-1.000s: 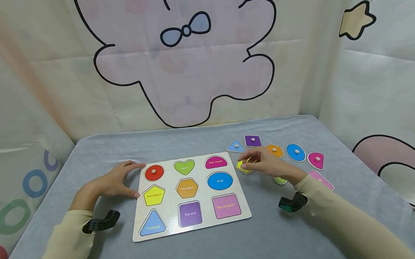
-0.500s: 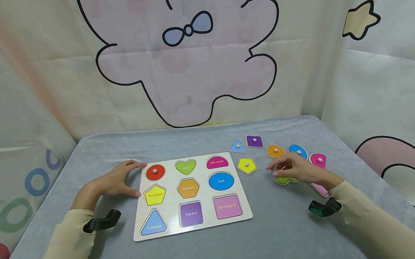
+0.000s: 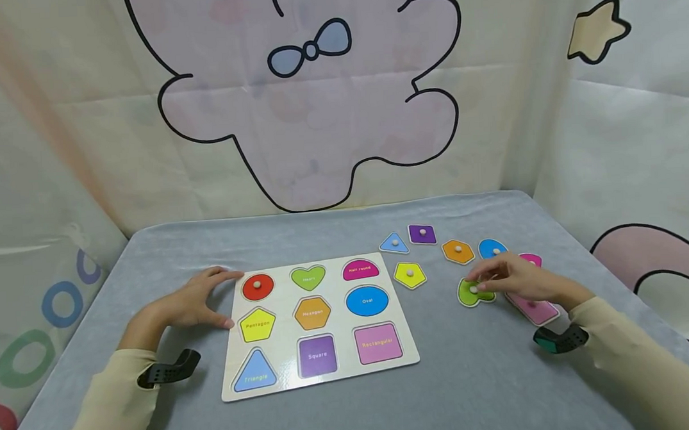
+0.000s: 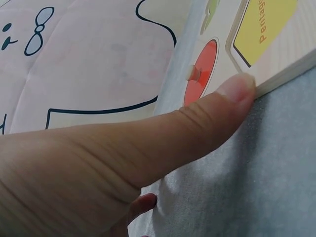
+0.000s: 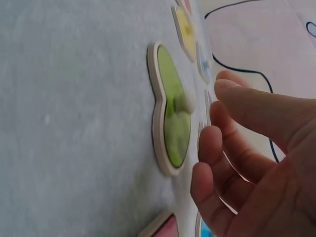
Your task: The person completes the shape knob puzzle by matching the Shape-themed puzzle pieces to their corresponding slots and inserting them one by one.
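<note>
At bench right, pieces crowd my loosely curved right hand.
Left hand spread against board; printed backdrop beyond.

Star on seemingly cloth backdrop

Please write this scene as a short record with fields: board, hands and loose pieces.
board: white shape board, flat on the cloth
fitted piece: red circle
left hand: touches the board's left edge
right hand: at the green heart, not gripping its knob
loose, fully visible: blue triangle, purple square, orange hexagon, yellow pentagon
loose, partly hidden: green heart, blue rounded piece, magenta piece, pink rectangle
</note>
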The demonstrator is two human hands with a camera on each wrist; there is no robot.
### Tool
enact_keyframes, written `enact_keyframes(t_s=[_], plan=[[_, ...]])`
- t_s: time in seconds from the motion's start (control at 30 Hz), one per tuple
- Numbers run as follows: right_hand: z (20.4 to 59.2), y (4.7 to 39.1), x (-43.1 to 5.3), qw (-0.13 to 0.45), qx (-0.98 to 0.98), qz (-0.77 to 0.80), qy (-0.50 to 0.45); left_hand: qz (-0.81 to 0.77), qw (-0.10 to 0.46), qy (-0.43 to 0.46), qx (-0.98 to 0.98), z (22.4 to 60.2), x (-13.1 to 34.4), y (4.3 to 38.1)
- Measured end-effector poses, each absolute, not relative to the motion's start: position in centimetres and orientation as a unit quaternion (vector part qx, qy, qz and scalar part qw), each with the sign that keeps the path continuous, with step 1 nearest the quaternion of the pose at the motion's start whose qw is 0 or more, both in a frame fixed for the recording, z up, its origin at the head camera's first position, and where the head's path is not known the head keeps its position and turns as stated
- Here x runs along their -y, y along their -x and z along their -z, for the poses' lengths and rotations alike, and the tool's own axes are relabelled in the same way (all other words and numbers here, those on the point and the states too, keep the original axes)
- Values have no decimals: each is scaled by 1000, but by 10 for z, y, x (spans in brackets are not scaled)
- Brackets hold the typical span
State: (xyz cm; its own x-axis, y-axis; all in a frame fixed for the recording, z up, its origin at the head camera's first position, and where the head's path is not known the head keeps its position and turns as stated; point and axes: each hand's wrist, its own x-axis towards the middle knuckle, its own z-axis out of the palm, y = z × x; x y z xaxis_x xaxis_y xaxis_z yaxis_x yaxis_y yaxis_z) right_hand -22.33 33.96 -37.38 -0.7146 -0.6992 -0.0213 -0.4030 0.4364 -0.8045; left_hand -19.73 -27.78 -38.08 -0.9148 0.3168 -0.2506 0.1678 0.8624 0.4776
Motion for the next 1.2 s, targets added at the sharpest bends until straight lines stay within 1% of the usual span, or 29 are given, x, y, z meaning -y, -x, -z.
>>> enact_keyframes(t_s=[0.13,0.27,0.93,1.2], plan=[[375,227,-344,205,-812,426,344,-227,161,-129,-952,379,277,197],[380,226,-347,218,-808,423,347,-230,162,-133,-950,382,277,197],[377,233,-337,206,-851,353,329,-234,165,-125,-950,382,278,198],[375,238,-336,207,-850,360,323,-231,162,-126,-951,381,279,198]])
